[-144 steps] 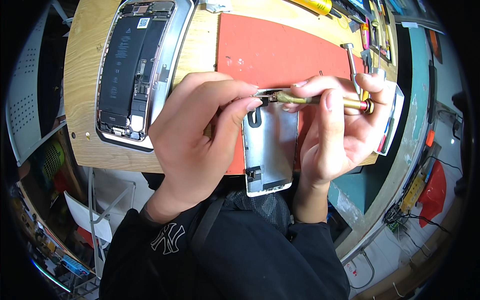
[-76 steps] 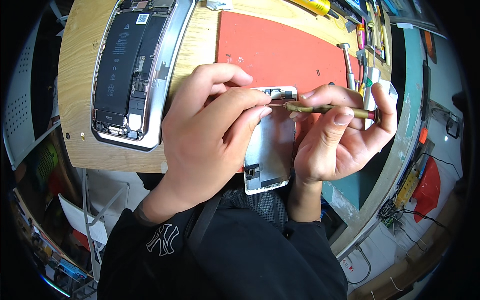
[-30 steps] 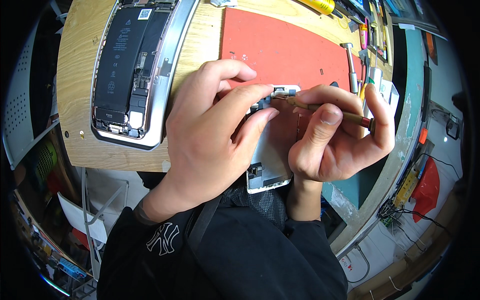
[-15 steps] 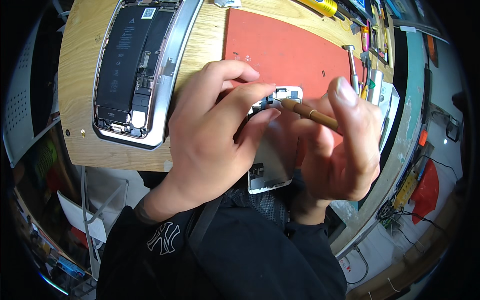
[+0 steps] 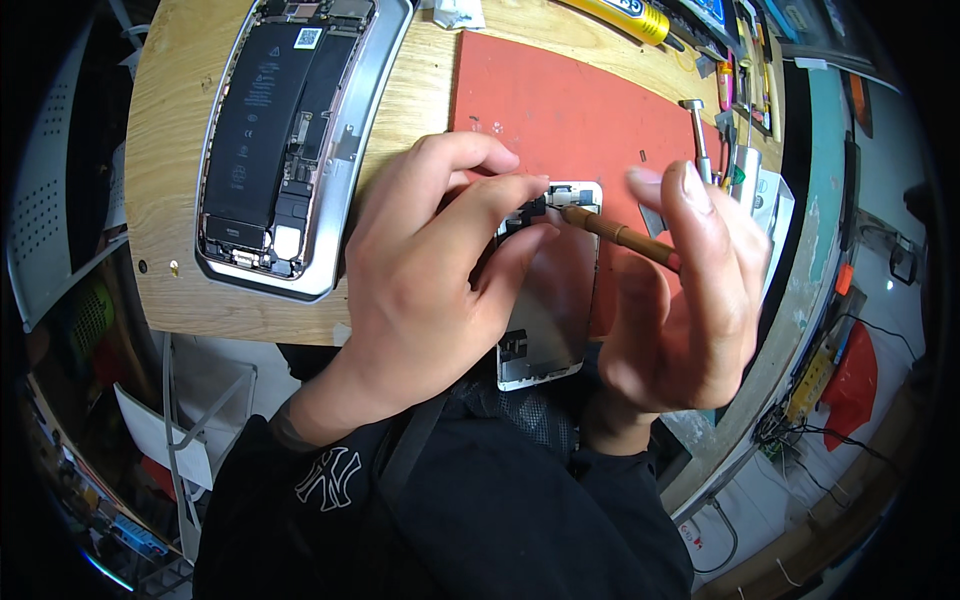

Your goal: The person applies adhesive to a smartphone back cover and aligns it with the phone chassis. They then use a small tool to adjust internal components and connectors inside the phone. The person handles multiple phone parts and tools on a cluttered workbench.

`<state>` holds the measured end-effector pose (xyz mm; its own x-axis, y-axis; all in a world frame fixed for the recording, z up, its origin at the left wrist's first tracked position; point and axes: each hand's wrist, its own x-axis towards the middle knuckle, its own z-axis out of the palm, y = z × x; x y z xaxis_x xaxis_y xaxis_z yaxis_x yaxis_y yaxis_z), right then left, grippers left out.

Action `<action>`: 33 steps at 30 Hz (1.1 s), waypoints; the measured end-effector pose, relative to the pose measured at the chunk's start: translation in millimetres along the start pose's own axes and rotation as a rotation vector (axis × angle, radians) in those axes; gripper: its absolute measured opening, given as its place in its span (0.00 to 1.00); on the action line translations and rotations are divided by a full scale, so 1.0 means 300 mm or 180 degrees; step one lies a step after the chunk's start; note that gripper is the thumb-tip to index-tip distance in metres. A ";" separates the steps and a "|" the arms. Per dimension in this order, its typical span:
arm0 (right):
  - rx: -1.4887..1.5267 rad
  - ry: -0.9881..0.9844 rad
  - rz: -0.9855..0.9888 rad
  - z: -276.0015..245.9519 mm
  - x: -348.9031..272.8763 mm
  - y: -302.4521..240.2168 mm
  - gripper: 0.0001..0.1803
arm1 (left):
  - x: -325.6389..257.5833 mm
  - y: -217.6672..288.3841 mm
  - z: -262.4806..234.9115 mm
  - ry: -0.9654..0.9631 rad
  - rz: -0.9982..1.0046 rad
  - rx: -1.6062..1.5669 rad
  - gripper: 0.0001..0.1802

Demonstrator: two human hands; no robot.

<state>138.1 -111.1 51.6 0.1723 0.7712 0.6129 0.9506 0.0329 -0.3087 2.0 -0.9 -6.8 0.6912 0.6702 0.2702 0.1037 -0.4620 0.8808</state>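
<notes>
Over the red mat (image 5: 560, 110), close to my chest, I am working on the top end of a phone screen panel (image 5: 548, 300). My left hand (image 5: 420, 290) wraps around it — thumb and first fingers pinch its top edge near the small dark parts there, and the panel's white bottom end pokes out below my palm. My right hand (image 5: 680, 300) holds a thin screwdriver (image 5: 615, 233) with a brown shaft. My fingers are curled narrow around its handle, though they look blurry, so I cannot tell just how the tips sit on it. The screwdriver's tip touches the top of the panel, right beside my left fingertips.

I think I am at the step of turning a tiny screw at that top end, in or out — I cannot tell which. The next move needs a steady left grip so the panel does not tip, and a straight, gentle push on the tool so the tip stays in the screw and does not slip.

Up on the wooden board (image 5: 420, 100), well apart from my hands, lies the open phone body (image 5: 290, 140) with its black battery showing. More tools (image 5: 725, 150) lie past the mat on my right.
</notes>
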 end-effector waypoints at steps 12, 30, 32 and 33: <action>0.0449 0.0508 0.0510 0.009 -0.033 0.037 0.26 | 0.027 0.035 -0.004 -0.0014 0.0204 0.0353 0.19; 0.1372 0.2184 0.1339 -0.129 0.218 0.451 0.07 | 0.099 0.122 0.014 -0.0946 0.0418 0.1036 0.22; 0.1350 0.2115 0.1186 -0.130 0.234 0.476 0.07 | 0.117 0.116 0.023 -0.1028 0.0372 0.1005 0.24; 0.1287 0.2049 0.1327 -0.130 0.241 0.488 0.07 | 0.129 0.113 0.026 -0.1048 0.0446 0.1003 0.24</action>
<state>299.7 -75.4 79.2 0.7150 0.2648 0.6470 0.6338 0.1453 -0.7598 37.8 4.9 30.5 0.8987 0.3927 0.1954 0.1701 -0.7226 0.6700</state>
